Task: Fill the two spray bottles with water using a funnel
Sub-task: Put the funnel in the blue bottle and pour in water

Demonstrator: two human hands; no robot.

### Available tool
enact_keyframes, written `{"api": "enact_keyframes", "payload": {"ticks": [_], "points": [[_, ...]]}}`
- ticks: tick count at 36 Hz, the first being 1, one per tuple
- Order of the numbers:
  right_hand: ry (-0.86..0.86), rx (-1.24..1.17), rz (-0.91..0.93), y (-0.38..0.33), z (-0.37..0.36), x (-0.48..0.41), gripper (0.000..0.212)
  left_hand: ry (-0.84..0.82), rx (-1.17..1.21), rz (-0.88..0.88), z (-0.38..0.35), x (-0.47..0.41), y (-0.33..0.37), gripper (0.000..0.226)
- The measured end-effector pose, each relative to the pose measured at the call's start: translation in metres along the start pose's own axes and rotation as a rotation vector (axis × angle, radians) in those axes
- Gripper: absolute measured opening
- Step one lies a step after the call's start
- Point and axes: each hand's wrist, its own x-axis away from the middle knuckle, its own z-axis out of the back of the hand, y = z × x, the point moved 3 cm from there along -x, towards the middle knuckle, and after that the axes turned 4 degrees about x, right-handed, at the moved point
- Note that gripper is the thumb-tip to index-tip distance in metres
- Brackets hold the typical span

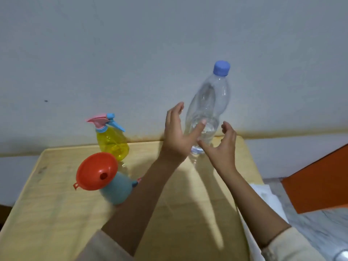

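- While your two hands flank it, the clear plastic water bottle with a blue cap point(209, 102) stands between your fingers. Its long axis is near upright and the cap is well above them.
- Your left hand point(177, 136) is spread, with the thumb across the bottle's lower body; whether it touches is unclear.
- Your right hand point(225, 146) is loosely curved, fingers apart, holding nothing, just beside the base.
- Both hands look equally near.
- Away to the left of your left fingers, the orange plastic funnel point(97, 171) sits in the pale blue spray bottle point(117, 191). The yellow translucent spray bottle point(113, 142) stands beyond it on the wooden worktop point(56, 204).
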Motion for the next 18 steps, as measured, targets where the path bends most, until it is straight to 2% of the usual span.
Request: {"api": "enact_keyframes", "payload": {"ticks": [3,7,13,18], "points": [[-0.125,-0.002,0.003,0.003,-0.003,-0.030,0.102,-0.081,-0.057,0.045,-0.022,-0.040,0.004,0.092],[-0.213,-0.012,-0.026,0.006,-0.014,-0.052,0.106,-0.130,-0.052,0.099,-0.040,-0.062,-0.002,0.094],[-0.133,-0.039,0.011,0.009,-0.010,-0.056,0.066,-0.138,-0.007,0.086,-0.044,-0.062,0.000,0.080],[-0.108,-0.035,0.020,0.003,0.001,-0.036,0.069,-0.130,0.010,0.098,-0.040,-0.039,0.009,0.080]]}}
